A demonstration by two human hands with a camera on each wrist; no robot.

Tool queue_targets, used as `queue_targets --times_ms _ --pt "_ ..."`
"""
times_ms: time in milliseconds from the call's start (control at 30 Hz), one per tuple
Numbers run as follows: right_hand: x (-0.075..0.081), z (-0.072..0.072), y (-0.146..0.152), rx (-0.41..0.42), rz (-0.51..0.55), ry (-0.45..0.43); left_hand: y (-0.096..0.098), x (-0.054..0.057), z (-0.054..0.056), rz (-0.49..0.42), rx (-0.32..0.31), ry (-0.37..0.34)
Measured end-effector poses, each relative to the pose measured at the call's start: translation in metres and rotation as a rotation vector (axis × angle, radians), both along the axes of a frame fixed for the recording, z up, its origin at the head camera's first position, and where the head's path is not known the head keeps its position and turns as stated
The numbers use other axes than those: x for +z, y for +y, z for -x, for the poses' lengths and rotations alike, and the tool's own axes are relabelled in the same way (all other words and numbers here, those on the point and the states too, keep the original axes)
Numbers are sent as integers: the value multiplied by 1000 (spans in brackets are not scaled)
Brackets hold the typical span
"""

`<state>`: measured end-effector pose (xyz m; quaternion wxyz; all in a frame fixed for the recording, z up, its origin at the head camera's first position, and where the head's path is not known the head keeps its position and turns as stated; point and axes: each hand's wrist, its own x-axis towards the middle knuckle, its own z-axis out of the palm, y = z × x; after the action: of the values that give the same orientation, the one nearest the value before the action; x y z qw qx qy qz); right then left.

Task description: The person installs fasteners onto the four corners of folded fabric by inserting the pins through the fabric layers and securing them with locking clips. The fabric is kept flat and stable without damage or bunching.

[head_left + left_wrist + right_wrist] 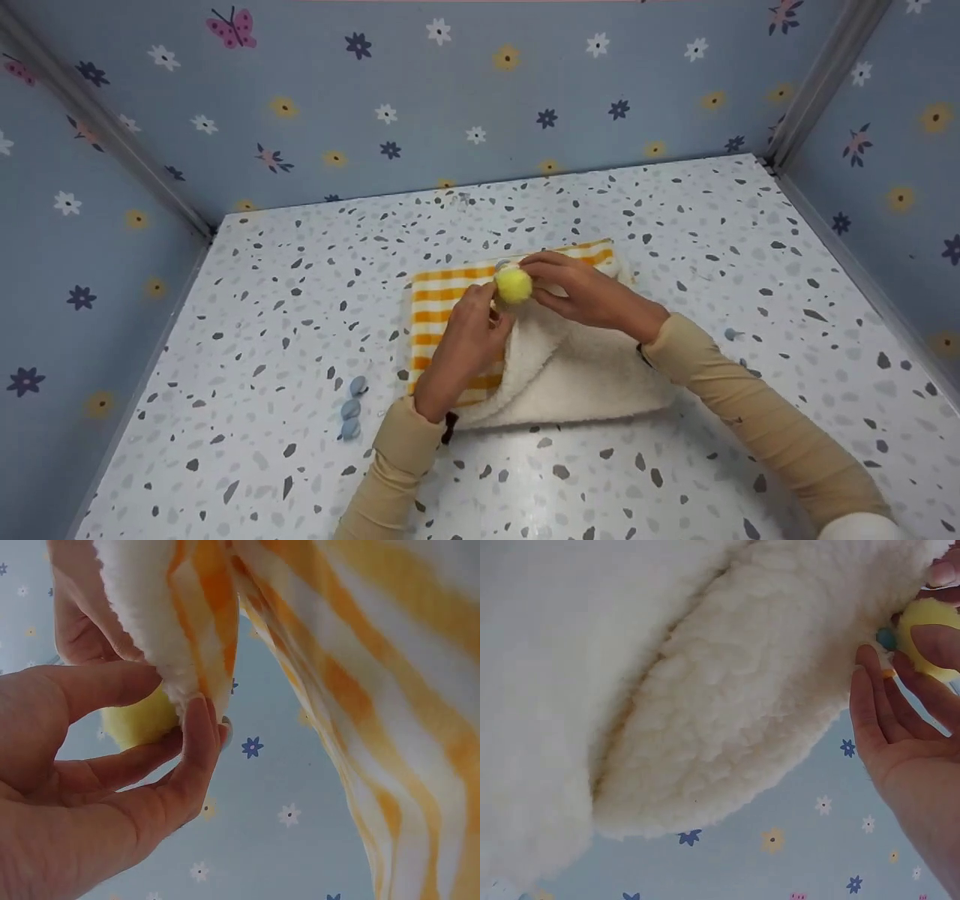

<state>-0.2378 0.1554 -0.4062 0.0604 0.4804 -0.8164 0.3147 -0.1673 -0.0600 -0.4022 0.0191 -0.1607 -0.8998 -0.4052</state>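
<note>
A fleece blanket lies folded on the speckled table, its orange-and-white striped side at the left and its cream fleece side folded over at the right. My left hand pinches the raised blanket edge between thumb and fingers. At that edge is a fluffy yellow pom-pom. My right hand holds the pom-pom, thumb across it, with other fingertips against the fleece. A small blue-green round piece shows between pom-pom and fleece. Past my left fingertips, a small grey-blue rounded bit pokes out.
Several small blue-grey rounded pieces lie on the speckled table left of the blanket. Another such piece lies to the right, near my right sleeve. Flower-patterned panels stand along the back and both sides.
</note>
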Motion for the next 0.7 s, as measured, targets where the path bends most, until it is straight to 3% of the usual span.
queue_targets --times_ms 167,433,700 --pt "-2 11 -11 4 -39 -13 -7 -1 2 1 19 -81" --pt "-6 28 -28 31 -86 -53 -13 -6 6 7 57 18" --pt "-14 41 -45 16 -149 -107 -14 -7 2 63 108 -57"
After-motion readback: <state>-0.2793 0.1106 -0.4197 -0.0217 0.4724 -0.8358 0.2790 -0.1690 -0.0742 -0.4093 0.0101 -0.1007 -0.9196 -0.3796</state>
